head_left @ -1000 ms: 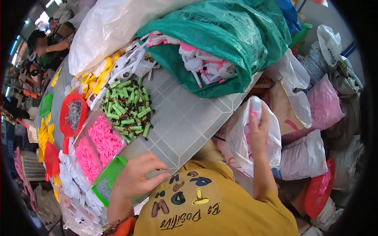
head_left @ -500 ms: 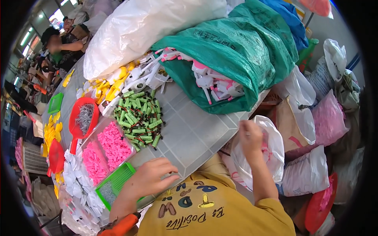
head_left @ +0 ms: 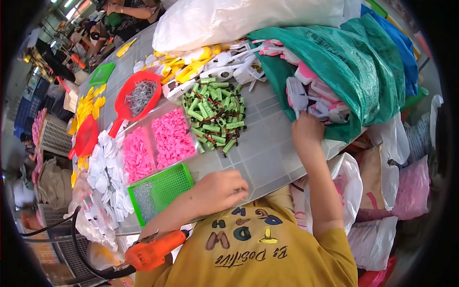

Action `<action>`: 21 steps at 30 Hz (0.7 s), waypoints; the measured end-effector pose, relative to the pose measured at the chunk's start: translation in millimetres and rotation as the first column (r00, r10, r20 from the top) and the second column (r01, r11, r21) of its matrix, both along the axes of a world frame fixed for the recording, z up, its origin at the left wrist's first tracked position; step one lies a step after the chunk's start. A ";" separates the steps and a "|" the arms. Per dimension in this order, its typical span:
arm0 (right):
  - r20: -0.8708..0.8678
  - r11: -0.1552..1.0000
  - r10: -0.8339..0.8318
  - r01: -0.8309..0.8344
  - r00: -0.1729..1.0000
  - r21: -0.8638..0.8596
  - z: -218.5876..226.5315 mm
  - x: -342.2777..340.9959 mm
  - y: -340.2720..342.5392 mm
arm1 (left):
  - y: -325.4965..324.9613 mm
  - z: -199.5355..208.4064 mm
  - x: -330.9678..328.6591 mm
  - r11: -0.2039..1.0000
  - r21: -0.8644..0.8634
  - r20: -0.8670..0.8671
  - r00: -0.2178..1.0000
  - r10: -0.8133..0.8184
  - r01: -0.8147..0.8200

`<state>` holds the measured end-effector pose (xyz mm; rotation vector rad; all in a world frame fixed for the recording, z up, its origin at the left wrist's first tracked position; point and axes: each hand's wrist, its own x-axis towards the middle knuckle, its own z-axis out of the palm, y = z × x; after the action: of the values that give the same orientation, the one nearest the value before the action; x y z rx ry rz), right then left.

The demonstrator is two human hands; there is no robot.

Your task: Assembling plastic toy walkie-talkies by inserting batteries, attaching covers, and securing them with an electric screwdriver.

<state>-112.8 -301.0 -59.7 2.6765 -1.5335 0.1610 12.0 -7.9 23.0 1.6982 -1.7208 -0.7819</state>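
My right hand (head_left: 307, 134) is at the mouth of a green woven sack (head_left: 344, 62), its fingers closed at the narrow end of a white plastic part (head_left: 297, 94). More white-and-pink plastic parts (head_left: 330, 95) lie inside that opening. My left hand (head_left: 219, 191) rests near the table's front edge, palm down, fingers loosely bent and apart, with nothing visible in it. Beside it lies a green mesh basket (head_left: 178, 184) with small metal pieces. An orange power screwdriver (head_left: 155, 251) with a black cord is by my left forearm.
Green wrapped battery packs with wires (head_left: 217, 115) are heaped mid-table. Left of them are pink pieces in a clear divided tray (head_left: 155, 143) and a red scoop of screws (head_left: 143, 93). A large white sack (head_left: 239, 21) lies behind. An open white bag (head_left: 351, 179) stands right of the table.
My right hand has gone from above the white bag up to the green sack's opening and the parts there. My left hand stays by the table edge. The view has shifted.
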 end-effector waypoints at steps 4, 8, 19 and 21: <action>0.060 0.979 0.189 -0.184 0.980 -0.085 23.8 -36.0 55.3 | -1.9 -0.4 11.5 0.950 -0.046 0.108 0.944 0.311 -0.308; 0.136 0.935 0.353 -0.345 0.926 -0.081 37.6 -75.2 73.1 | -8.8 -11.0 44.0 0.785 -0.230 0.300 0.726 0.620 -0.575; 0.530 0.992 0.057 -0.107 0.846 0.064 4.1 -89.7 97.7 | -11.6 -30.2 109.1 0.618 -0.502 0.551 0.327 0.768 -0.605; 0.506 0.989 0.070 -0.125 0.860 0.076 5.6 -96.2 111.5 | -7.7 -28.5 123.0 0.615 -0.402 0.534 0.371 0.759 -0.679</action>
<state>-209.0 -189.5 -54.1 2.9537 -1.5477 0.8739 135.0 -15.5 -5.5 2.5317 -1.0676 0.4196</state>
